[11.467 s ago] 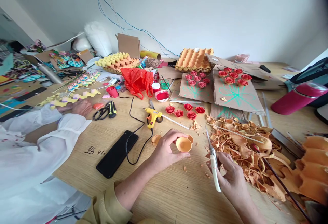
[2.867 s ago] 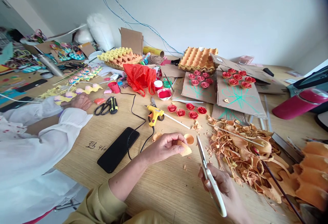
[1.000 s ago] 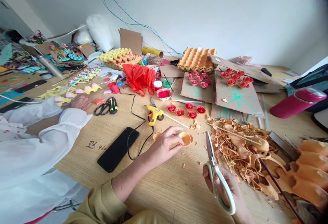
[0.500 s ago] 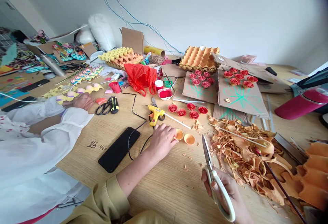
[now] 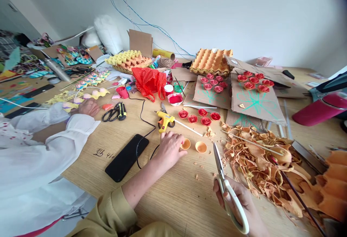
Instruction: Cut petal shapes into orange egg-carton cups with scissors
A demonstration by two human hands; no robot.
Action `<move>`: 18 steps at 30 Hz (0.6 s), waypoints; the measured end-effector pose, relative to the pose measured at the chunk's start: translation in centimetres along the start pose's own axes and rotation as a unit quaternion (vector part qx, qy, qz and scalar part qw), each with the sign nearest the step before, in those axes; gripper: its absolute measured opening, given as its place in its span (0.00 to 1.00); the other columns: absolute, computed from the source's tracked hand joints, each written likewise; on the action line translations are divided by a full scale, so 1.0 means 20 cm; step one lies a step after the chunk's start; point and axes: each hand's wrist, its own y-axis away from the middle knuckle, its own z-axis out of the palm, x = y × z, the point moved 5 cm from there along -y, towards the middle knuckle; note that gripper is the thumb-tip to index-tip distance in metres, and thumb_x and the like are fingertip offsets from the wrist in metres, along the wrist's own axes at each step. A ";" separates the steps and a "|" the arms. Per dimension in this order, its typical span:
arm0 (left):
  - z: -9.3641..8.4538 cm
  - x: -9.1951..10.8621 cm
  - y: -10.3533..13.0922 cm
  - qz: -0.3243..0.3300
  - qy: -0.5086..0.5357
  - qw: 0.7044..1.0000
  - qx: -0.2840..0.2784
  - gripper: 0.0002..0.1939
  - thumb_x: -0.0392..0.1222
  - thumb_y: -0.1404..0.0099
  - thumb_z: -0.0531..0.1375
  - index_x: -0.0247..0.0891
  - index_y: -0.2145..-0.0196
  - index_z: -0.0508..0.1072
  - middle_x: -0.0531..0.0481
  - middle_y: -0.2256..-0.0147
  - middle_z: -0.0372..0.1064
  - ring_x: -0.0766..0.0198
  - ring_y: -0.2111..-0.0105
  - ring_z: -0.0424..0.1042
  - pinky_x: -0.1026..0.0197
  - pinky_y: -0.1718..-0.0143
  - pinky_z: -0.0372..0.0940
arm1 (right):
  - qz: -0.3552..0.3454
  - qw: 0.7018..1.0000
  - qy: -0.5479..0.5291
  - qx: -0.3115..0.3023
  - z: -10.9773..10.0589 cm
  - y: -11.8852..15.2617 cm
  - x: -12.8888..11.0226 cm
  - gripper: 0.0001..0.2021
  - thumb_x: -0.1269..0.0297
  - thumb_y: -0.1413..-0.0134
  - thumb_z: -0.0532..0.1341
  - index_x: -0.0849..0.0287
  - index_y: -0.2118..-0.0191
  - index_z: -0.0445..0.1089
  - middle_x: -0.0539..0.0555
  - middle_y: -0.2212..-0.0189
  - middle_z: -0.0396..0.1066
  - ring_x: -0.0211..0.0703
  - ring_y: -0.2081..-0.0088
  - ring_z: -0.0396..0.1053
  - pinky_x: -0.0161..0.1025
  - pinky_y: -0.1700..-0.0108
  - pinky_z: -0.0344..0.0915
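Note:
My left hand is at a small orange egg-carton cup, fingers curled at its left rim and the thumb just below. A second orange egg-carton cup stands beside it, its hollow side up. In my right hand is a pair of scissors with whitish handles. Their closed blades point up and away over the table. To the right of the blades lies a heap of orange egg-carton scraps. Several red paper roses sit beyond the cups, near a yellow glue gun.
A black phone and cable lie left of my forearm. Another person's hand rests at painted carton strips. Cardboard sheets with roses, a red paint dish, a red bag and a pink bottle stand farther off.
My left hand has shifted slightly left, and the nearer cup has slid left with it, away from the second cup. My right hand and the scissors have hardly moved.

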 end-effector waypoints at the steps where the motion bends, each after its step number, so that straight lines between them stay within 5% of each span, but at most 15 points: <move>1: 0.00 0.00 0.01 0.002 0.002 1.000 -0.001 0.19 0.47 0.46 0.72 0.40 0.63 0.68 0.51 0.63 0.74 0.52 0.58 0.66 0.52 0.56 0.53 | -0.002 1.000 -0.002 0.003 0.00 0.00 0.00 0.25 0.39 0.38 0.53 0.58 0.69 0.66 0.47 0.80 0.59 0.37 0.77 0.53 0.36 0.74 0.49; 6: -0.10 0.00 0.03 -0.005 0.054 0.998 0.025 0.15 0.44 0.44 0.70 0.39 0.64 0.69 0.48 0.60 0.73 0.51 0.55 0.67 0.50 0.53 0.56 | -0.005 0.999 -0.049 -0.003 0.01 -0.01 -0.01 0.25 0.39 0.38 0.53 0.58 0.65 0.69 0.48 0.80 0.62 0.37 0.78 0.54 0.35 0.75 0.50; 9: -0.18 0.08 0.04 0.022 0.232 0.972 0.043 0.03 0.38 0.35 0.62 0.40 0.63 0.71 0.47 0.58 0.74 0.56 0.53 0.68 0.51 0.48 0.58 | 0.003 0.995 -0.100 -0.011 0.03 0.00 -0.01 0.26 0.37 0.39 0.54 0.58 0.65 0.69 0.49 0.81 0.63 0.35 0.80 0.54 0.35 0.77 0.51; 11: -0.19 0.17 0.06 0.014 0.407 0.914 0.006 0.08 0.40 0.32 0.59 0.40 0.56 0.73 0.45 0.56 0.74 0.58 0.54 0.70 0.55 0.49 0.61 | 0.008 0.990 -0.134 -0.042 0.05 0.01 -0.01 0.28 0.35 0.41 0.53 0.58 0.65 0.70 0.49 0.82 0.62 0.35 0.82 0.53 0.35 0.79 0.50; 15: -0.13 0.39 0.12 0.004 0.679 0.721 -0.141 0.17 0.47 0.29 0.55 0.39 0.48 0.73 0.42 0.53 0.75 0.58 0.54 0.73 0.57 0.52 0.64 | 0.034 0.983 -0.169 -0.067 0.06 0.05 -0.02 0.29 0.32 0.42 0.50 0.55 0.65 0.72 0.49 0.84 0.61 0.37 0.84 0.53 0.36 0.81 0.52; 18: -0.11 0.47 0.15 -0.007 0.725 0.676 -0.130 0.18 0.50 0.29 0.56 0.38 0.51 0.76 0.42 0.57 0.78 0.59 0.57 0.74 0.57 0.53 0.64 | 0.034 0.990 -0.138 -0.013 0.03 0.08 -0.03 0.29 0.32 0.41 0.46 0.51 0.65 0.71 0.50 0.85 0.60 0.41 0.83 0.55 0.41 0.77 0.60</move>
